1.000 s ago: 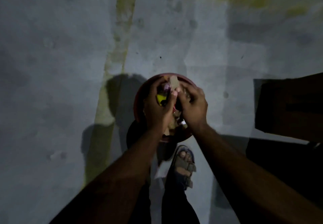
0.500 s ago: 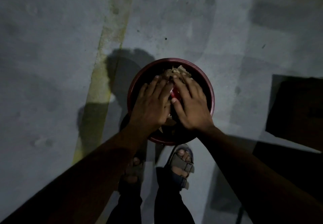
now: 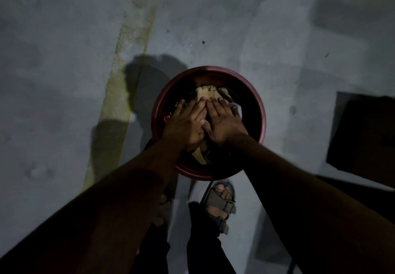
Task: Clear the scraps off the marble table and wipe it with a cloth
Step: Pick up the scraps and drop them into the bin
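Observation:
A round dark-red bin [image 3: 259, 111] stands on the grey floor in the dim head view, right in front of my feet. It holds scraps [image 3: 210, 93]: tan paper pieces, something white and a bit of red wrapper. My left hand [image 3: 188, 122] and my right hand [image 3: 223, 122] lie flat side by side inside the bin, fingers straight, pressing down on the scraps. The hands hide most of the bin's contents.
A yellowish stripe [image 3: 128, 64] runs along the grey floor left of the bin. A dark boxy object [image 3: 363, 137] sits at the right edge. My sandalled foot [image 3: 220, 205] is just below the bin.
A second ago both hands gripped scraps above the bin with curled fingers. They have let go, flattened out and now press the scraps down inside the bin.

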